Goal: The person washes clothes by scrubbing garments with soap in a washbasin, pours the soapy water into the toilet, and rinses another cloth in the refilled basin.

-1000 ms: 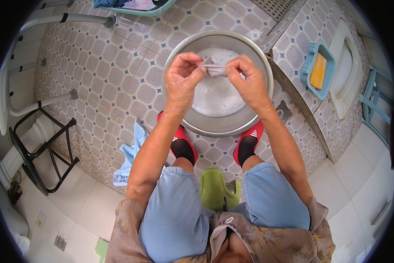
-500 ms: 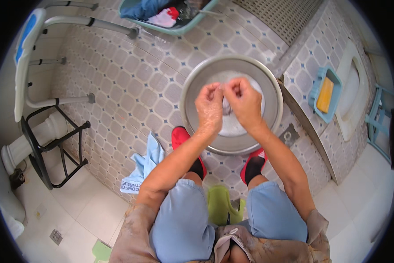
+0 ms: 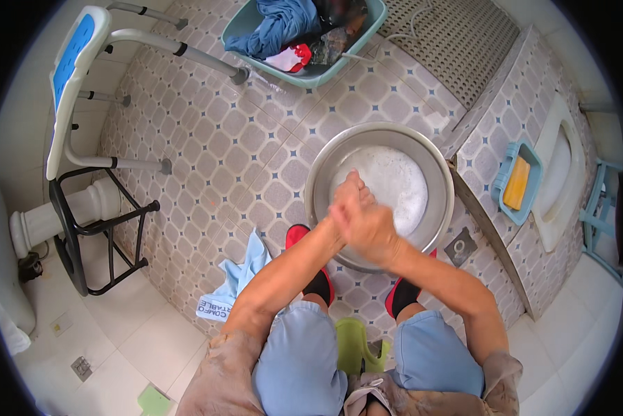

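A round metal basin (image 3: 317,170) stands on the floor between my feet, with white suds and cloudy water (image 3: 402,184) in it. Over its near left part my two hands are pressed together. My left hand (image 3: 353,186) points away from me; its fingers look bunched, but blur hides how closed they are. Across its back and wrist lies my right hand (image 3: 372,230), curled round it and smeared by motion. I make out no object in either hand.
At the far side stands a teal tub (image 3: 311,78) of clothes. A blue dish with a yellow bar (image 3: 516,184) sits on the raised ledge at right. A light blue cloth (image 3: 239,274) lies left of my feet. A shower chair (image 3: 72,62) and black-framed stool (image 3: 110,236) stand left.
My hands have gone from fingertips meeting over the basin's middle to being clasped, right over left, closer to me. The view has shifted, so the basin appears lower and farther right.
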### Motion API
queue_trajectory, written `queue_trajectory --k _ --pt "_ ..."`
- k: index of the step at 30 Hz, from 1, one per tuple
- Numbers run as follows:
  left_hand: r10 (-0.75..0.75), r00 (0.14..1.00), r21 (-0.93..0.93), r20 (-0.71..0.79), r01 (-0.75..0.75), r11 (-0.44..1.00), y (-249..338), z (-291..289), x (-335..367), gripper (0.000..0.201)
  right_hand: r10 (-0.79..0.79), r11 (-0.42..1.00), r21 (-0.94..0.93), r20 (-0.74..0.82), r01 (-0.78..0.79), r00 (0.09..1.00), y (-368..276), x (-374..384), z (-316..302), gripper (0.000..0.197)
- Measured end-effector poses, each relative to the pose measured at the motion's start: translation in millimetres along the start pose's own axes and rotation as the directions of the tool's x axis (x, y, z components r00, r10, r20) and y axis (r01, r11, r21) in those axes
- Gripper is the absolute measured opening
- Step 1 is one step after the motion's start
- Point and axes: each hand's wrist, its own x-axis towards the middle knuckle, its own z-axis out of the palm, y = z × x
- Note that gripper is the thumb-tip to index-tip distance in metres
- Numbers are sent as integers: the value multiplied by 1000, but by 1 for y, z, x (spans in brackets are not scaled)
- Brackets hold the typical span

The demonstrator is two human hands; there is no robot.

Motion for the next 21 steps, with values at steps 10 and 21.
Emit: queue_trajectory --k 10,21 --pt "149 933 299 -326 -48 953 -23 60 -18 27 179 974 -154 84 -165 980 39 -4 5 21" --pt "160 965 440 -207 -55 896 -47 -19 21 31 191 975 -144 136 -171 972 27 -5 9 20"
